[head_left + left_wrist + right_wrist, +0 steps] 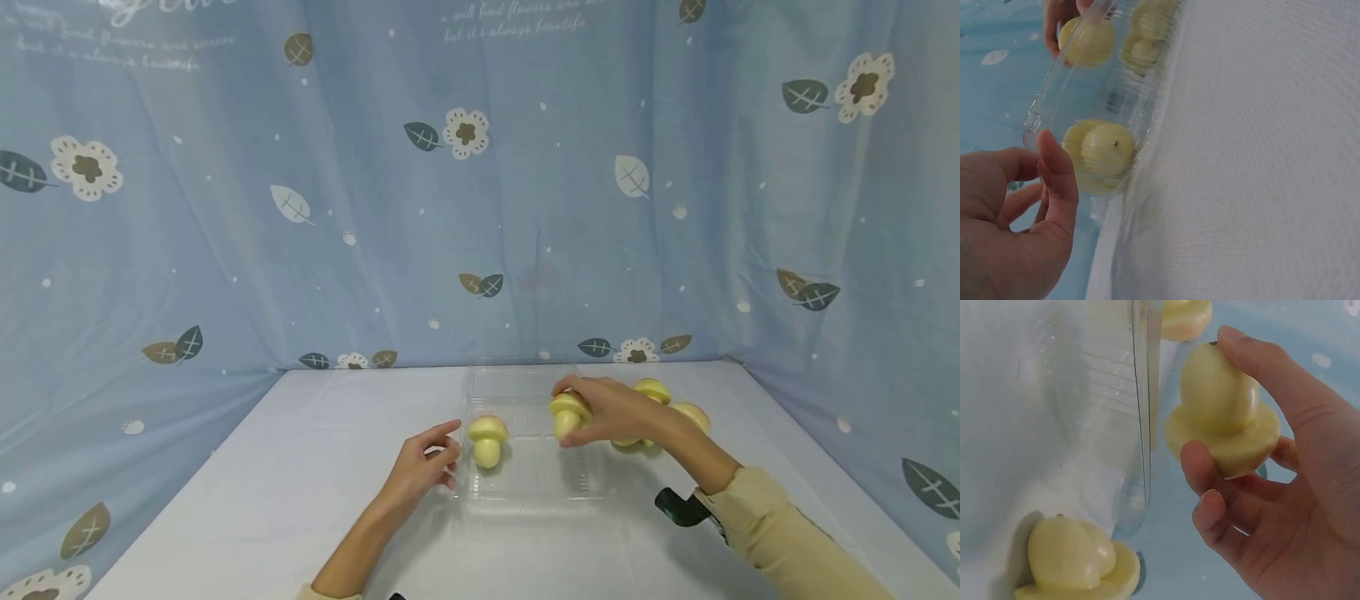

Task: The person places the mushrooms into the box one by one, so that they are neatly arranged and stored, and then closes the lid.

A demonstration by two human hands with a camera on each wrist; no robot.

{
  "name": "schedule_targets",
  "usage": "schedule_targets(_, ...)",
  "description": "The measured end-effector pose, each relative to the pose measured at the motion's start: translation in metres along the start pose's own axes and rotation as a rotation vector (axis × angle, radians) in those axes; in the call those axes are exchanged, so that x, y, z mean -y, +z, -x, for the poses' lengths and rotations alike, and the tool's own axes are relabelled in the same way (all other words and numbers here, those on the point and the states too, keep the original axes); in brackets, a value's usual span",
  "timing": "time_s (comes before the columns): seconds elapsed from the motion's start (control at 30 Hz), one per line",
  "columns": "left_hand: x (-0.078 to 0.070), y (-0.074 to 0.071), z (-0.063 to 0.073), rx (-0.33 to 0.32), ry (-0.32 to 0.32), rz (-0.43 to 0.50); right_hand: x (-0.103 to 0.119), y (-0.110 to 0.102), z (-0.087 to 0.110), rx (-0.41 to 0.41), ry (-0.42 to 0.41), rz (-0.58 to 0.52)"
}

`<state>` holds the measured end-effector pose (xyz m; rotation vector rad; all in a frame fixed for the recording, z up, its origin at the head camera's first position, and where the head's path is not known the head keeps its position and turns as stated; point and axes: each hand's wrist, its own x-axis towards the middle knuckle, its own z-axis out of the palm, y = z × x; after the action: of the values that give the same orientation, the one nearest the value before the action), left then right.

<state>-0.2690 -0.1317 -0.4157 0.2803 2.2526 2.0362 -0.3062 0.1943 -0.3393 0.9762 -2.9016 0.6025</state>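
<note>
Low in the middle of the head view, the left grip [422,467] is set by a clear box [536,479]; whether its edge is pinched cannot be told. In the box's left part, one yellow mushroom [487,442] is seen. At the right side, another mushroom [567,417] is held by the right grip [611,410], thumb at the stem, fingers at the cap. It is likely light, stiff and a bit slippery; it is best held round the cap. Farther right, more mushrooms [652,389] are bunched on the counter [360,433].
</note>
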Motion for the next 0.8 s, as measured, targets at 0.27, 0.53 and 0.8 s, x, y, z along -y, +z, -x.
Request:
schedule_targets(0.27,-0.001,0.001,0.0,-0.013,-0.02,-0.001,0.008,0.001,-0.009,0.055,0.033,0.03)
schedule_targets(0.53,-0.001,0.001,0.0,-0.006,-0.014,0.0,0.015,0.006,-0.019,0.127,-0.029,-0.002)
schedule_targets(0.8,-0.001,0.001,0.001,-0.005,-0.007,0.007,0.019,0.012,-0.029,0.187,-0.025,0.005)
